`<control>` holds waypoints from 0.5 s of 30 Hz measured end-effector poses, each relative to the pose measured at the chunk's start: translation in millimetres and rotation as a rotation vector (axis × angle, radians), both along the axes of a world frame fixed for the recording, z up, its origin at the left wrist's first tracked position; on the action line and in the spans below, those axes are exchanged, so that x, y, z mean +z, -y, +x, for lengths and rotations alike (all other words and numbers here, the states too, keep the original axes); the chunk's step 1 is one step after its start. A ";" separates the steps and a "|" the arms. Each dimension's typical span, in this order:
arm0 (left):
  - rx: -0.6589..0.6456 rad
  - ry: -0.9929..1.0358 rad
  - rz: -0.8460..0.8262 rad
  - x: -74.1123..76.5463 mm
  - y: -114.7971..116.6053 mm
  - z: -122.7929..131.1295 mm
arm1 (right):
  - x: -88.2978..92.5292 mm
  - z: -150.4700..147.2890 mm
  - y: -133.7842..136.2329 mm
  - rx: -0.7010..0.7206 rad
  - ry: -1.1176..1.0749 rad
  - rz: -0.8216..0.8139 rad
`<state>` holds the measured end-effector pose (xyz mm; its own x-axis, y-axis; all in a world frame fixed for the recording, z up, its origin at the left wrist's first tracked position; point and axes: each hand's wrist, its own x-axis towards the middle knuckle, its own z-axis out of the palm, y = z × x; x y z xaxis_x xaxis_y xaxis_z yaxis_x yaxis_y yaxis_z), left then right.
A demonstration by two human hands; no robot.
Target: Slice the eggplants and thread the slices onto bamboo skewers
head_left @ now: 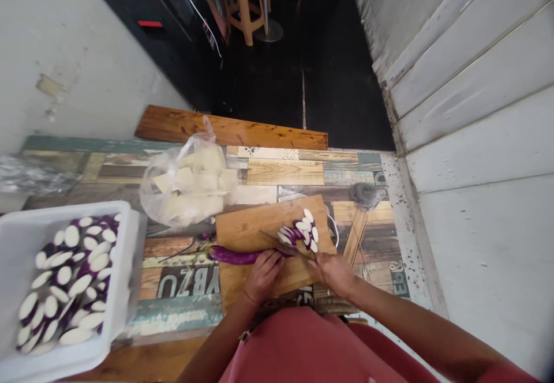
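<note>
Eggplant point(236, 255), 1, purple: on the cutting board point(242, 225), tip just past its left edge. Left hand point(264, 276): fingers curled down over the eggplant. Right hand point(335, 273): fingers grasping 1 knife point(298, 250), blade at the eggplant's right end. Slices point(306, 226): small pile towards the board's far right corner. White tub point(119, 290): more slices, near left corner of bench point(285, 172). Clear bag point(190, 181): pale pieces, towards the bench's far edge.

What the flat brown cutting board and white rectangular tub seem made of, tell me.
The flat brown cutting board looks wooden, fairly matte, from its warm tone; grain is unclear. The white rectangular tub is probably smooth plastic, given its rounded, moulded-looking rim.
</note>
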<state>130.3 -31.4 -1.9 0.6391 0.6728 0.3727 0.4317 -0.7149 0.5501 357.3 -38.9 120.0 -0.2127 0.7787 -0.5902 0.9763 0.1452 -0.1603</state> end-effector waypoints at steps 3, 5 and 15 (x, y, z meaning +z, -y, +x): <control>-0.001 0.017 -0.007 3.9 -1.5 1.7 | 11.4 6.3 2.6 0.003 0.013 0.022; 0.013 0.018 0.005 6.1 -1.7 2.8 | 23.4 11.0 10.0 0.040 0.004 0.019; 0.069 0.035 0.062 -3.0 -1.4 -19.7 | 29.9 14.8 28.7 0.187 0.027 -0.025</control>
<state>110.6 -30.0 -4.9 0.5776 0.6899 0.4364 0.4625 -0.7170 0.5215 372.1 -67.6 149.9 -0.3361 0.7125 -0.6160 0.9368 0.3205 -0.1405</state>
